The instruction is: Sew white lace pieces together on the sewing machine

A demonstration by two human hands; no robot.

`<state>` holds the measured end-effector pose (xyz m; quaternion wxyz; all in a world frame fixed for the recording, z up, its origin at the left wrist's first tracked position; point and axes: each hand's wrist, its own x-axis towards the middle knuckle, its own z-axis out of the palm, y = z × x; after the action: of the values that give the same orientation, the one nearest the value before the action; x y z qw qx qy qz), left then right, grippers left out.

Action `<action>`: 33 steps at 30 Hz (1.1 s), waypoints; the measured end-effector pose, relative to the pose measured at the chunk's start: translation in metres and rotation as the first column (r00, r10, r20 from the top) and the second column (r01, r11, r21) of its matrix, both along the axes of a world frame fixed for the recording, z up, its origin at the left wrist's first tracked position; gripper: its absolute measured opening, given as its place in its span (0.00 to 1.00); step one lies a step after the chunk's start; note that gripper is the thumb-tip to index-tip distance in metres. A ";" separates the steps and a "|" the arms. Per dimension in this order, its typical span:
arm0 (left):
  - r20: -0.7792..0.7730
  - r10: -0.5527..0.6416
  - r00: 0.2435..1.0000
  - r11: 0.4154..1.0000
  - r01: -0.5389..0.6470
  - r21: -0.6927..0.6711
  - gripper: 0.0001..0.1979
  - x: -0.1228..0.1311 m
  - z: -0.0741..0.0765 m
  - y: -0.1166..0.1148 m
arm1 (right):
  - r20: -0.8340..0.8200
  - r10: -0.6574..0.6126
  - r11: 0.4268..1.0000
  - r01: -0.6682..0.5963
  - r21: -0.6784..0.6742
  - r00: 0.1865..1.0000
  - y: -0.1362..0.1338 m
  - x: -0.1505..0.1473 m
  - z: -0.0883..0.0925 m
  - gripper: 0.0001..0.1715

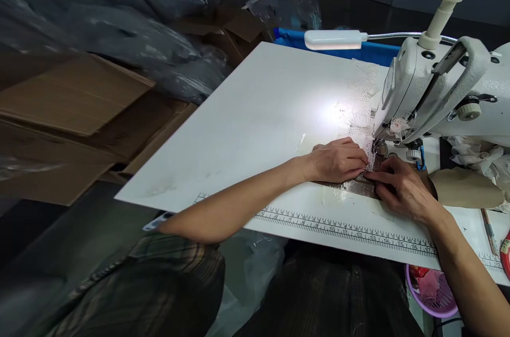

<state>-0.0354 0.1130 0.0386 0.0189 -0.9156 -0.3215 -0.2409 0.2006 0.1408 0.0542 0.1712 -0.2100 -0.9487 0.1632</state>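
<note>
A white sewing machine (402, 76) stands at the right of the table, its needle area close above my fingers. White lace (356, 116) runs from behind the presser foot forward to my hands. My left hand (342, 160) rests left of the needle, fingers curled together on the lace edge. My right hand (406, 185) pinches the near end of the lace between thumb and fingers, just in front of the foot. Both hands sit over the shiny metal plate (360, 186); the fingertips partly hide the lace.
A lamp (336, 40) lights the white table (255, 114), with a ruler strip (330, 227) along its front edge. Cardboard boxes (71, 98) and plastic sheeting lie left. At right are olive-brown fabric (466, 187) and a pen-like tool (489, 230); a purple basket (436, 308) sits below.
</note>
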 end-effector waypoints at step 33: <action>0.092 0.020 0.996 0.946 -0.048 0.321 0.11 0.003 0.007 -0.003 | -0.104 -0.124 0.988 0.133 0.076 0.987 0.006 0.004 -0.012 0.22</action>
<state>-0.0321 0.1103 0.0454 0.1585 -0.8830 -0.2940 -0.3298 0.2051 0.1470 0.0427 0.2365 -0.2552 -0.9294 0.1228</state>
